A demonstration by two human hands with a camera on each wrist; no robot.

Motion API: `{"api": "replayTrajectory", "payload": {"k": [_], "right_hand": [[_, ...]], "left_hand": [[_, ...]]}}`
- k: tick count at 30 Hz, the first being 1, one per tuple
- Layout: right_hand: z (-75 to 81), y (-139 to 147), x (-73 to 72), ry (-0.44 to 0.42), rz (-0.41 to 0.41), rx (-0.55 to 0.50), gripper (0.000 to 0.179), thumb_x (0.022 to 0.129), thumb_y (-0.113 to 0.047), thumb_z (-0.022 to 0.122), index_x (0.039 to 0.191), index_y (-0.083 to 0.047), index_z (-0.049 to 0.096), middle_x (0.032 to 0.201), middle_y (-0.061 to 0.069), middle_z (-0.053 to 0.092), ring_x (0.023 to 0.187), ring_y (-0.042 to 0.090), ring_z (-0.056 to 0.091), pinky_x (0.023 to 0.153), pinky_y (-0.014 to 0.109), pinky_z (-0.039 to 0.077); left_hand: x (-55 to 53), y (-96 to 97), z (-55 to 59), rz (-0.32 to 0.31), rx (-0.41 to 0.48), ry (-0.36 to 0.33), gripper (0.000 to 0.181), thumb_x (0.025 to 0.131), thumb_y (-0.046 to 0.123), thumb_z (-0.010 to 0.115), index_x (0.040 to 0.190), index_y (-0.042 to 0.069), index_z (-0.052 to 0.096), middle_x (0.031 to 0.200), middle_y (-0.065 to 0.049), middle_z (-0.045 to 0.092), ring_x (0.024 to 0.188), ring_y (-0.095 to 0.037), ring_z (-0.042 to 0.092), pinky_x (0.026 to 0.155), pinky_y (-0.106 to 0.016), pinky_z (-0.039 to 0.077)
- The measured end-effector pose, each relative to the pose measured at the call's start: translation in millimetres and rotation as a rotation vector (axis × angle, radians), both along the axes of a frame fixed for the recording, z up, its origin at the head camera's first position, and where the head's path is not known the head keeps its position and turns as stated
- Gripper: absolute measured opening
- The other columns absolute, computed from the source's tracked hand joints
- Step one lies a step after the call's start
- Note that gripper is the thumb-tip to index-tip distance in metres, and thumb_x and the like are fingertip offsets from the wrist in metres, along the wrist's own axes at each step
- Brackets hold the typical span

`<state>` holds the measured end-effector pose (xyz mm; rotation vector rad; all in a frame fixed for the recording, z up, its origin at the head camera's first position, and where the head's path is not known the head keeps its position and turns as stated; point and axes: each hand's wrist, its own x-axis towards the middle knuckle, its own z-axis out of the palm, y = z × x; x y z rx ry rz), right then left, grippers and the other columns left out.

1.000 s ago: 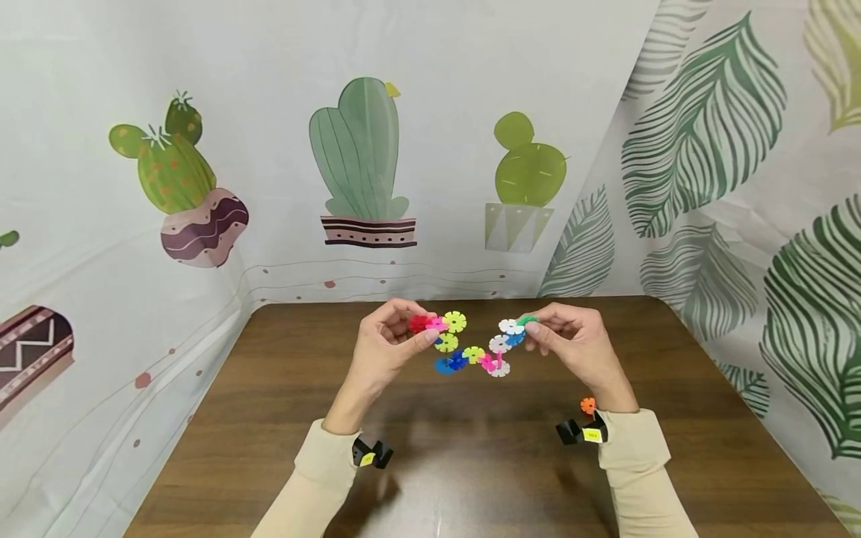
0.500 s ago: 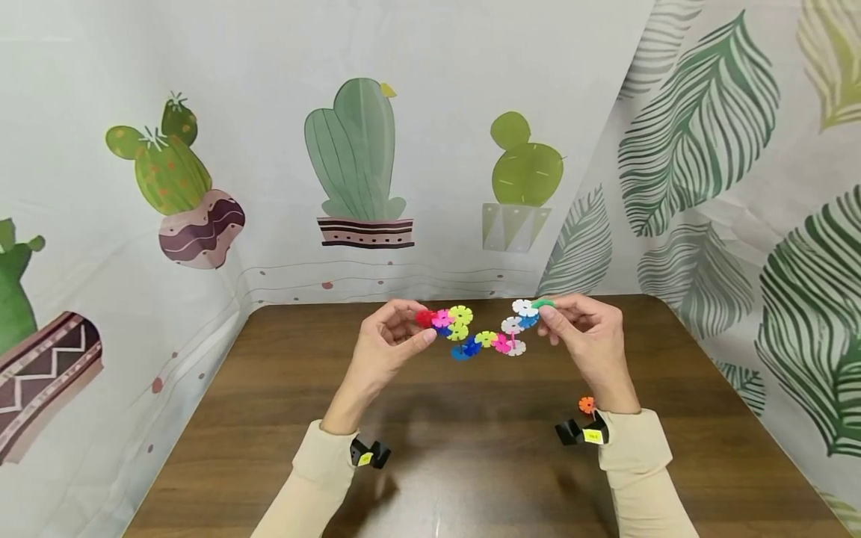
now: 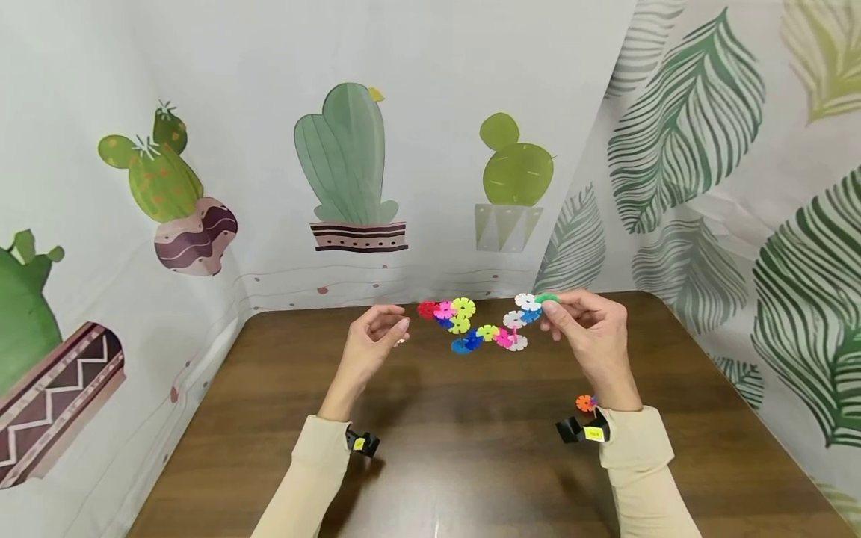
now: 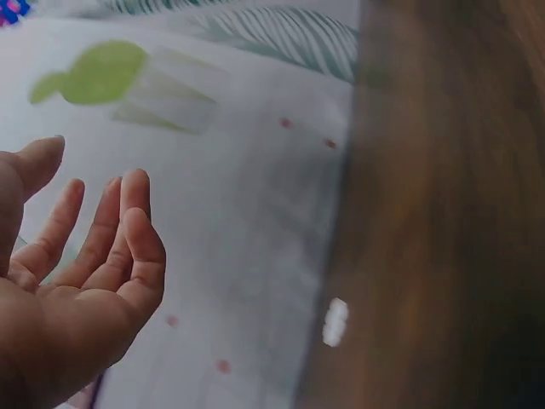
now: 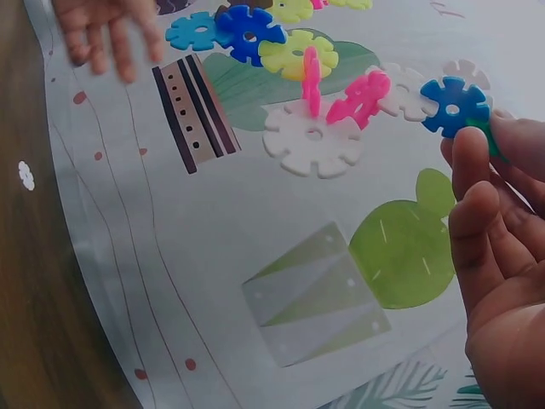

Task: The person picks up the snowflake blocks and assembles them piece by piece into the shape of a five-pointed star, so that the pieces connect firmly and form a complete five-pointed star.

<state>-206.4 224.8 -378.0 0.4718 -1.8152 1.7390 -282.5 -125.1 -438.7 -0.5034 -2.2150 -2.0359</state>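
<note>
A chain of interlocked snowflake discs [image 3: 487, 333] hangs in the air above the far part of the table, in pink, yellow, blue, white and other colours. My right hand [image 3: 592, 329] pinches the green disc [image 3: 546, 298] at its right end between thumb and fingers. The red disc [image 3: 427, 309] forms the other end, a short way from my left hand [image 3: 377, 336]. That hand holds nothing, its fingers loosely bent in the left wrist view. Close up in the right wrist view, a blue disc [image 5: 456, 107] sits beside the pinching fingertips.
An orange disc [image 3: 584, 403] lies on the brown table [image 3: 464, 448] by my right wrist. A small white disc [image 4: 335, 322] lies near the table's far edge. Behind stands a wall sheet [image 3: 430, 187] printed with cacti and leaves.
My left hand has let go of the chain's red end and drawn back to the left. My right hand has raised the chain slightly, rightward, and still holds the green disc.
</note>
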Motion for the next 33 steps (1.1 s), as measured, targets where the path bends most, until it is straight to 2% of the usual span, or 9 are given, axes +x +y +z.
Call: {"api": "replayTrajectory", "payload": {"k": [4, 9, 14, 17, 21, 26, 29, 33], "right_hand": [[0.9, 1, 0.7, -0.001, -0.006, 0.005, 0.008, 0.097, 0.003, 0.074, 0.100, 0.010, 0.076, 0.072, -0.003, 0.076, 0.055, 0.012, 0.061, 0.048, 0.020, 0.044], [1.2, 2, 3.2, -0.004, -0.022, -0.009, 0.007, 0.097, 0.005, 0.075, 0.099, 0.010, 0.076, 0.070, -0.003, 0.076, 0.055, 0.013, 0.060, 0.049, 0.021, 0.045], [2.3, 2, 3.9, 0.013, -0.034, -0.019, 0.005, 0.096, 0.005, 0.075, 0.099, 0.010, 0.077, 0.069, -0.002, 0.075, 0.054, 0.014, 0.059, 0.049, 0.021, 0.043], [2.9, 4, 3.5, 0.021, -0.031, -0.008, 0.006, 0.096, 0.005, 0.075, 0.099, 0.010, 0.076, 0.070, -0.002, 0.075, 0.055, 0.013, 0.060, 0.049, 0.020, 0.044], [3.5, 7, 3.6, 0.022, -0.028, 0.002, 0.007, 0.097, 0.005, 0.074, 0.100, 0.011, 0.076, 0.070, -0.003, 0.075, 0.056, 0.011, 0.062, 0.051, 0.019, 0.047], [6.2, 5, 4.0, 0.024, -0.035, 0.008, 0.007, 0.097, 0.004, 0.075, 0.099, 0.010, 0.076, 0.069, -0.003, 0.074, 0.056, 0.011, 0.062, 0.052, 0.018, 0.049], [6.6, 4, 4.4, 0.030, -0.032, -0.003, 0.007, 0.096, 0.005, 0.075, 0.099, 0.011, 0.076, 0.069, -0.002, 0.074, 0.056, 0.013, 0.062, 0.052, 0.018, 0.050], [5.1, 3, 4.7, 0.030, -0.026, -0.026, 0.007, 0.096, 0.007, 0.074, 0.098, 0.013, 0.075, 0.068, -0.002, 0.074, 0.056, 0.014, 0.063, 0.052, 0.019, 0.050]], "left_hand": [[-13.6, -2.5, -22.0, 0.056, -0.046, -0.054, 0.025, 0.100, 0.018, 0.078, 0.123, 0.010, 0.072, 0.112, -0.023, 0.078, 0.083, -0.012, 0.077, 0.072, -0.024, 0.059], [-33.1, -2.3, -42.4, 0.106, -0.142, -0.115, 0.025, 0.099, 0.019, 0.080, 0.122, 0.012, 0.074, 0.115, -0.020, 0.080, 0.096, -0.029, 0.079, 0.074, -0.025, 0.057], [-53.7, -1.3, -57.6, 0.180, -0.247, -0.106, 0.028, 0.095, 0.014, 0.082, 0.121, 0.008, 0.075, 0.116, -0.016, 0.082, 0.100, -0.027, 0.078, 0.076, -0.020, 0.055], [-61.3, -1.6, -66.4, 0.205, -0.335, -0.111, 0.031, 0.093, 0.010, 0.082, 0.123, 0.004, 0.074, 0.119, -0.016, 0.081, 0.103, -0.028, 0.074, 0.079, -0.022, 0.053], [-67.0, 0.0, -74.5, 0.206, -0.446, -0.095, 0.033, 0.090, 0.003, 0.082, 0.122, 0.003, 0.075, 0.121, -0.018, 0.079, 0.107, -0.034, 0.070, 0.088, -0.033, 0.054], [-67.6, -2.1, -75.7, 0.201, -0.494, -0.037, 0.034, 0.085, -0.009, 0.079, 0.117, 0.000, 0.075, 0.116, -0.021, 0.080, 0.105, -0.039, 0.072, 0.098, -0.050, 0.057], [-66.7, -2.2, -74.3, 0.199, -0.515, -0.039, 0.034, 0.083, -0.010, 0.080, 0.115, 0.002, 0.076, 0.111, -0.020, 0.080, 0.103, -0.037, 0.072, 0.096, -0.047, 0.057], [-63.1, -1.5, -72.1, 0.193, -0.532, -0.067, 0.037, 0.080, -0.010, 0.083, 0.113, 0.005, 0.077, 0.104, -0.017, 0.080, 0.096, -0.029, 0.070, 0.087, -0.033, 0.054]]}}
